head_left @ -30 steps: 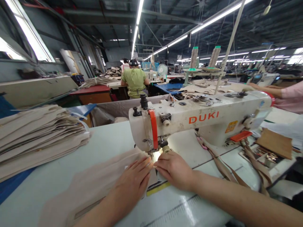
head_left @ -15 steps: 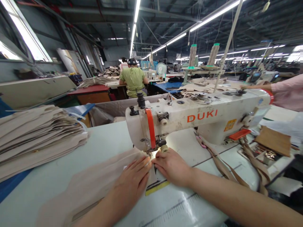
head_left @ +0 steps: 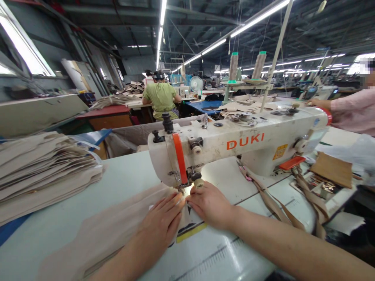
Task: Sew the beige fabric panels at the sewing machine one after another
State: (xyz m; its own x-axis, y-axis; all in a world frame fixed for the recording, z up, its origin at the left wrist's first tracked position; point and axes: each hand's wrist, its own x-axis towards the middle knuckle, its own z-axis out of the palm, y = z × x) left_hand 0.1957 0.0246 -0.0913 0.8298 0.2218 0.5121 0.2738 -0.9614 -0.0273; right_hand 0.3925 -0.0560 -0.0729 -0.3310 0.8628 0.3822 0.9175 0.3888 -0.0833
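A beige fabric piece (head_left: 117, 218) lies on the pale green table, its right end under the needle area of the white sewing machine (head_left: 249, 127). My left hand (head_left: 162, 218) rests flat on this fabric, fingers stretched toward the needle. Just right of the needle, my right hand (head_left: 209, 205) has its thumb and fingers pressed together at the fabric's edge. The fingertips of both hands are close to each other. The lamp glow and my fingers hide the exact stitching spot.
Stacked beige fabric pieces (head_left: 47, 175) lie at the left. Beige straps (head_left: 266, 195) run across the table at the right, near a tray of small metal parts (head_left: 326, 189). Thread cones (head_left: 233, 67) stand behind the machine. A person in pink (head_left: 354, 111) reaches toward its right end.
The camera view has turned slightly, so the machine and table appear a little farther left. Both hands stay at the needle with hardly any change of pose.
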